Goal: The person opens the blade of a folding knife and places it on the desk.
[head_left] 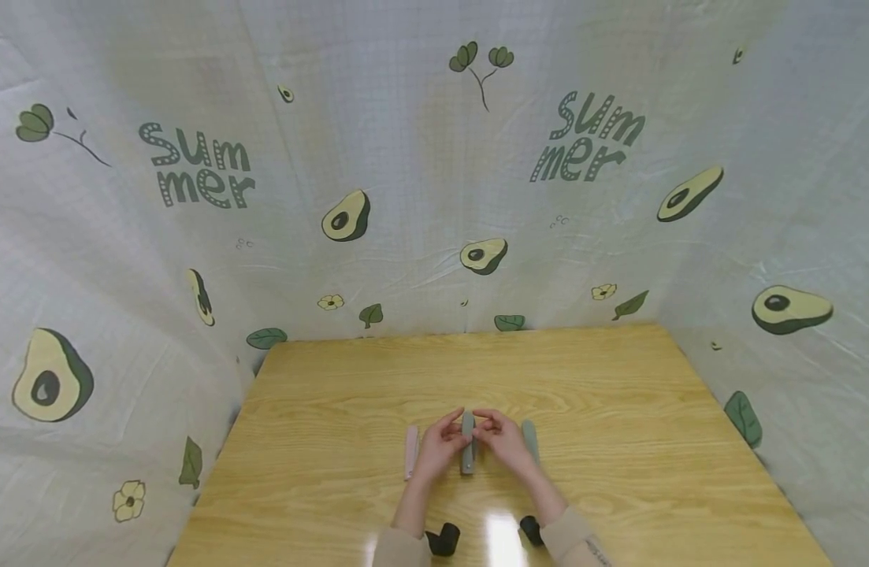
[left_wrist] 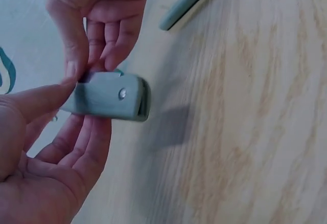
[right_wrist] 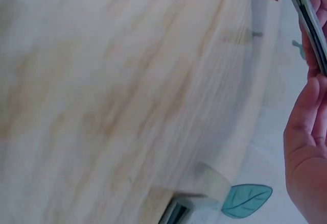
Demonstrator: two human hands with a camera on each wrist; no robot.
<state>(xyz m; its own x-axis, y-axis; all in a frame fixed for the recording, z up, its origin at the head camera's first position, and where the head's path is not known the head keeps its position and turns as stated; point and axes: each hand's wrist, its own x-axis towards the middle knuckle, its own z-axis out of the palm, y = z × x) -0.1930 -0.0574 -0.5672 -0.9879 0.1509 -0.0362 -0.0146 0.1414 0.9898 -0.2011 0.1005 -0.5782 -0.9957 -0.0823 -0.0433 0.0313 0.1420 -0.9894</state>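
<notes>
A grey-green folding knife (head_left: 467, 461), folded, is held above the table between both hands. My left hand (head_left: 437, 451) pinches it, thumb on its upper face and fingers beneath, as the left wrist view shows. From the other side my right hand (head_left: 503, 442) pinches the knife's edge with its thumb and fingers. A round rivet and an end slot show on the folding knife (left_wrist: 115, 95) in the left wrist view; its far end is hidden by fingers. In the right wrist view, a dark slot runs along the knife (right_wrist: 309, 27).
A pink folding knife (head_left: 411, 453) lies left of my left hand. Another green one (head_left: 529, 439) lies beside my right hand, partly covered by the forearm. Avocado-printed cloth (head_left: 420, 157) hangs behind and beside the wooden table (head_left: 321, 441). Black devices (head_left: 444, 540) sit at both wrists.
</notes>
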